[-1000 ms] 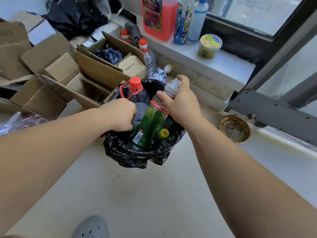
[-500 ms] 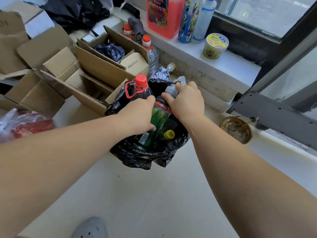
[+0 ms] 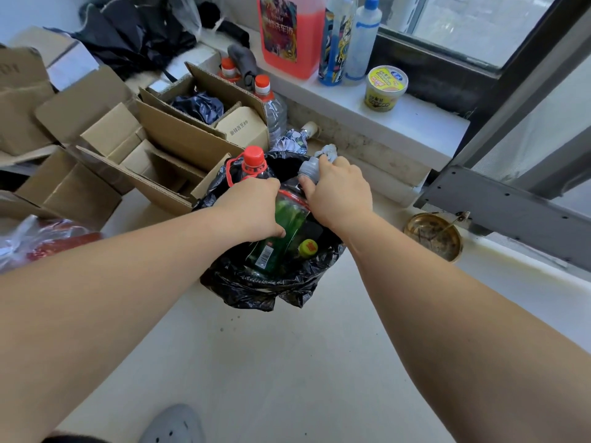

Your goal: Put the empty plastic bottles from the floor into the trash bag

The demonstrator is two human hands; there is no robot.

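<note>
A black trash bag [image 3: 271, 287] stands open on the pale floor in front of me. A green plastic bottle [image 3: 284, 228] with a grey cap leans in its mouth. My right hand [image 3: 339, 190] grips the bottle's neck just below the cap. My left hand [image 3: 256, 209] presses on the bottle's body. A dark bottle with a red cap [image 3: 253, 163] sticks up at the bag's far left side. A yellow cap [image 3: 308, 247] shows deeper inside. Two clear bottles with red caps [image 3: 271, 105] stand on the floor behind the bag.
Open cardboard boxes [image 3: 153, 145] crowd the floor to the left. A windowsill [image 3: 415, 123] at the back carries a red jug [image 3: 289, 30], spray bottles and a yellow tub [image 3: 386, 87]. A brass dish [image 3: 433, 235] lies right of the bag. My grey shoe [image 3: 174, 425] is below.
My left hand moved from the bag's left side onto the green bottle. Both hands pushed the bottle lower and tilted it further into the bag.
</note>
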